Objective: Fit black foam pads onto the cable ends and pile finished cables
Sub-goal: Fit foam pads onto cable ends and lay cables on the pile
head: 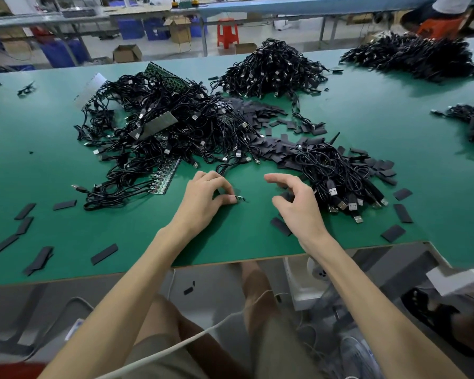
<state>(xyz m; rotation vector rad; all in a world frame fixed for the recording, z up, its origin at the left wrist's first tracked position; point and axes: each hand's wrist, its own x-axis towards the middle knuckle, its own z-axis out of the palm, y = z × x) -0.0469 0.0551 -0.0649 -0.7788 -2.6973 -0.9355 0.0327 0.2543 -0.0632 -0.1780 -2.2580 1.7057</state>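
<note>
My left hand (205, 199) pinches the small board end of a black cable (240, 198) just above the green table (66, 165). That cable runs back from my fingers into the big tangle of cables (159, 132) on the left. My right hand (296, 203) hovers with spread, loosely curled fingers beside a pile of cables (340, 181) with USB plugs. A dark foam pad (287, 196) shows under its fingers; whether it is held is unclear. Loose black foam pads (281, 226) lie around both hands.
Two more heaps of cables (271, 69) (413, 56) sit at the far side. Foam pads (268, 113) are heaped mid-table, and others are scattered at the left front (39, 259) and right (402, 213). The table's front edge (230, 262) runs under my forearms.
</note>
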